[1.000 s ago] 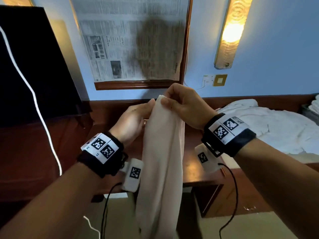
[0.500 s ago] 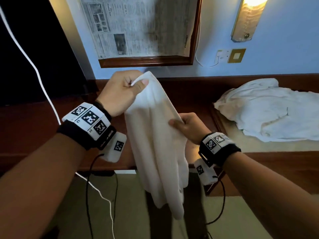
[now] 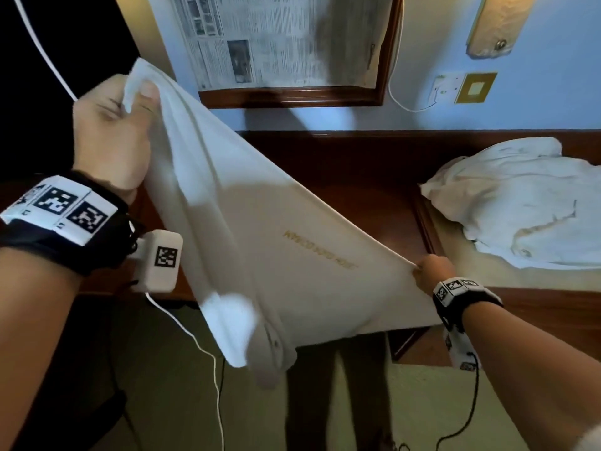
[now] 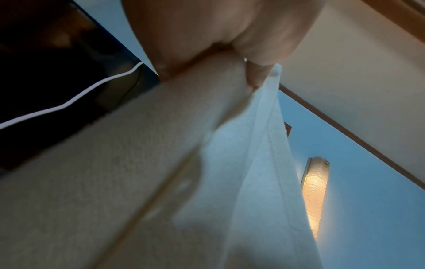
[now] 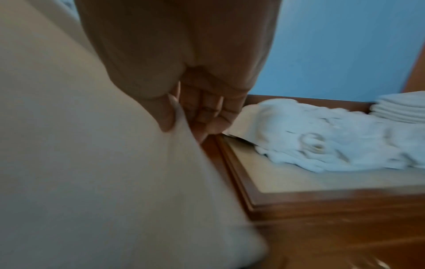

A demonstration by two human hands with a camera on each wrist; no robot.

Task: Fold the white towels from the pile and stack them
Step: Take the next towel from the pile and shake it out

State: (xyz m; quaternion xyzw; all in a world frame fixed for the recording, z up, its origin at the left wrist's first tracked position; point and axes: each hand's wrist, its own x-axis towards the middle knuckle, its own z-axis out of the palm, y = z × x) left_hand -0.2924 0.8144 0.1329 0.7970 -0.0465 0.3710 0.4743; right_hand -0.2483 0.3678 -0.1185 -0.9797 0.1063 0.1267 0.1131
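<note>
A white towel (image 3: 260, 249) with gold lettering is stretched in the air between my two hands, above the dark wooden desk (image 3: 357, 164). My left hand (image 3: 130, 109) grips one corner high at the left. My right hand (image 3: 422, 271) pinches the opposite edge low at the right, thumb over the cloth (image 5: 168, 123). The towel's lower edge sags below the desk front. In the left wrist view the towel (image 4: 161, 163) runs down from my fingers (image 4: 255, 76). A crumpled pile of white towels (image 3: 507, 203) lies on the raised surface at the right. A stack of folded towels (image 5: 400, 107) sits behind the pile.
The raised surface has a wooden rim (image 3: 426, 222) right of my right hand. A framed newspaper (image 3: 286, 43) hangs on the blue wall, with a wall lamp (image 3: 497, 24) and a socket (image 3: 461, 89) beside it. White and black cables (image 3: 208, 346) trail over the floor below.
The towel went from hanging bunched to being spread wide. My left hand rose up and left with its corner, while my right hand slid down and out to the right along the edge.
</note>
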